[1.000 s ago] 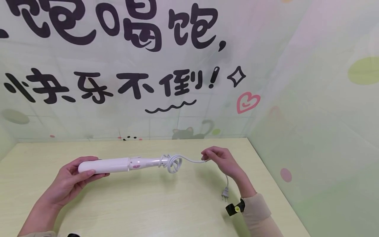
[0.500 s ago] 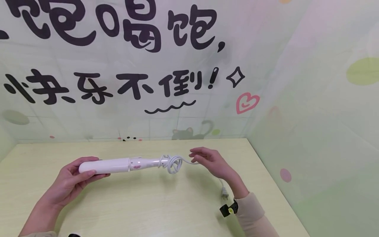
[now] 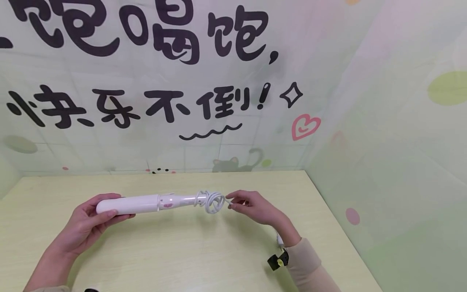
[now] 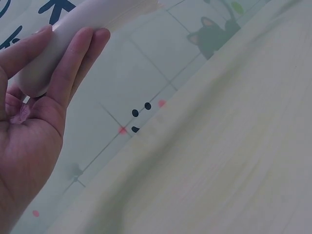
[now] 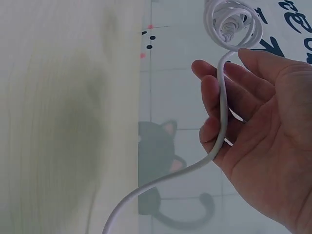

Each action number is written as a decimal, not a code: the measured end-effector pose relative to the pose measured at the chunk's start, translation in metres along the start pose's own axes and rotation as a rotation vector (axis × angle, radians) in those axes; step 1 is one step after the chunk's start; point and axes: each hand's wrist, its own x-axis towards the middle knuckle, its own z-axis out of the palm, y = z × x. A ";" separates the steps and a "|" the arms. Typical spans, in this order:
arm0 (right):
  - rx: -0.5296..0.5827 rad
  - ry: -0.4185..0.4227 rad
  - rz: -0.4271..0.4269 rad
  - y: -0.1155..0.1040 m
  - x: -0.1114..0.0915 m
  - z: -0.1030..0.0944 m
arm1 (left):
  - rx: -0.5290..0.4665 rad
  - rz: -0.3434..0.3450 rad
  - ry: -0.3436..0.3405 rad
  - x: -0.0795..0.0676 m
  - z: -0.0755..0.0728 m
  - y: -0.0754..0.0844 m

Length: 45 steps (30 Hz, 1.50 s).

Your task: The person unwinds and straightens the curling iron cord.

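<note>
A white curling iron (image 3: pixel 140 204) with a thick barrel and a slimmer handle is held level above the table. My left hand (image 3: pixel 85 223) grips the barrel's rounded end, thumb in front and fingers behind, as the left wrist view also shows. White power cord (image 3: pixel 215 202) is looped in a coil at the handle's end. At the coil's right side, my right hand (image 3: pixel 255 209) holds the cord with bent fingers. In the right wrist view the cord (image 5: pixel 223 107) runs across the fingers, near the thumb tip. The plug (image 3: pixel 280 241) hangs by the right wrist, partly hidden.
The pale wooden table (image 3: pixel 164 251) lies below both hands. Behind it stands a wall (image 3: pixel 146 154) printed with black lettering and a cat, and another wall (image 3: pixel 401 182) rises on the right. A black wrist mount (image 3: pixel 275 261) sits on the right wrist.
My right hand has moved left along the cord, from well out to the right up to the coil. The left hand and curling iron have stayed in place.
</note>
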 end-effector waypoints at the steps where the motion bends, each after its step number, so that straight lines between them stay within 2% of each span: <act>1: -0.004 0.017 0.004 0.001 0.000 0.000 | 0.000 -0.001 0.001 0.000 0.000 0.000; 11: 0.020 0.163 0.021 0.012 -0.004 0.002 | -0.010 -0.001 0.002 -0.001 -0.002 0.000; 27: 0.024 0.214 0.044 0.026 -0.015 -0.009 | -0.002 0.020 0.024 -0.006 -0.006 0.007; 45: 0.025 0.353 0.095 0.056 -0.036 -0.038 | -0.055 0.047 -0.002 -0.011 -0.011 0.011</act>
